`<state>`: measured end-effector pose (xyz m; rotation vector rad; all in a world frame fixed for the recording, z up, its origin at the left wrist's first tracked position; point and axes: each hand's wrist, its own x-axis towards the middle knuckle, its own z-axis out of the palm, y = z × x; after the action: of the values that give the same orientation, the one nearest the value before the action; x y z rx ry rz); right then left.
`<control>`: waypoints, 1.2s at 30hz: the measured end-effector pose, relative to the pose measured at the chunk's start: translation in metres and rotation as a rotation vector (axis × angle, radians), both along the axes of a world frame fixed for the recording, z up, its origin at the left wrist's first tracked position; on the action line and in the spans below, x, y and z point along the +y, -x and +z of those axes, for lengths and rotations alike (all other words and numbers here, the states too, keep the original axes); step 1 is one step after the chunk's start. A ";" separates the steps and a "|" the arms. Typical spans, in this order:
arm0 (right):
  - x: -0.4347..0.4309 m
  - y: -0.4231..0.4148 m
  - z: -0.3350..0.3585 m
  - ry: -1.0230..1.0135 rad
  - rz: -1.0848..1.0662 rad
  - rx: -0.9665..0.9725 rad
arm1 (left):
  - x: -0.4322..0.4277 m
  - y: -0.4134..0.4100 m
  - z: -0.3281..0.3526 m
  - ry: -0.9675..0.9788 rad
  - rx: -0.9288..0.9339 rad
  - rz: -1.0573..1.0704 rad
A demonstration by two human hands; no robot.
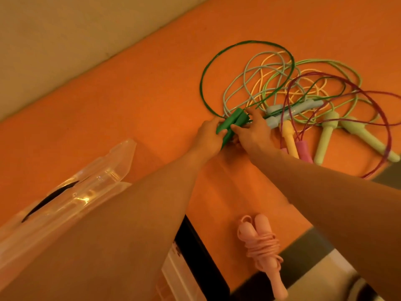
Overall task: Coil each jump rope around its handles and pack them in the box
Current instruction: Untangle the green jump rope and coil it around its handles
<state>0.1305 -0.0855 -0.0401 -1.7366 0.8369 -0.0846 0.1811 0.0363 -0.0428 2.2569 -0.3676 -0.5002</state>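
A clear plastic box (65, 192) lies at the left on the orange table top (130, 105), well apart from the ropes. At centre, a person's left hand (209, 137) grips the pair of green handles (233, 123), its fingers curled round their near ends from the left. The two handles lie side by side, touching. Their long axis runs from lower left to upper right in the head view, with the cord ends pointing away from the person, toward the rope pile. The right hand (253, 132) pinches the same handles from the right. Its thumb lies across them about midway, and its fingertips (253, 114) close on the far ends, just where the green cord (201, 83) comes out. That cord sweeps away in one wide loop on the table top, beyond both hands, and passes over the pile. In the foreground, between the forearms, a pink jump rope (262, 246) lies coiled around its handles near the table's edge. At right, uncoiled ropes lie tangled: pale blue handles (303, 107) just beside the right hand, a yellow handle (289, 137), a pink handle (303, 148), two pale green handles (324, 137), and a dark red cord (389, 135) looping over them.
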 end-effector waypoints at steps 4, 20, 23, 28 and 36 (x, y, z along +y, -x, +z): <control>-0.001 0.008 0.013 -0.074 -0.039 -0.057 | -0.003 0.009 0.008 -0.020 0.034 0.004; -0.002 0.133 0.291 -0.074 0.260 -0.171 | 0.031 0.159 0.241 0.589 0.309 0.086; 0.019 0.175 0.348 -0.037 0.310 -0.180 | 0.053 0.203 0.298 0.681 0.369 0.082; 0.052 0.232 0.423 0.023 0.384 -0.225 | 0.091 0.256 0.374 0.791 0.369 0.075; 0.103 0.279 0.471 0.019 0.417 -0.332 | 0.141 0.293 0.436 0.662 0.199 0.035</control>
<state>-0.1484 0.0175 0.4305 -1.8171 0.2259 -0.0980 -0.1120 0.1775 0.3930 1.5589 -0.3300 -0.4905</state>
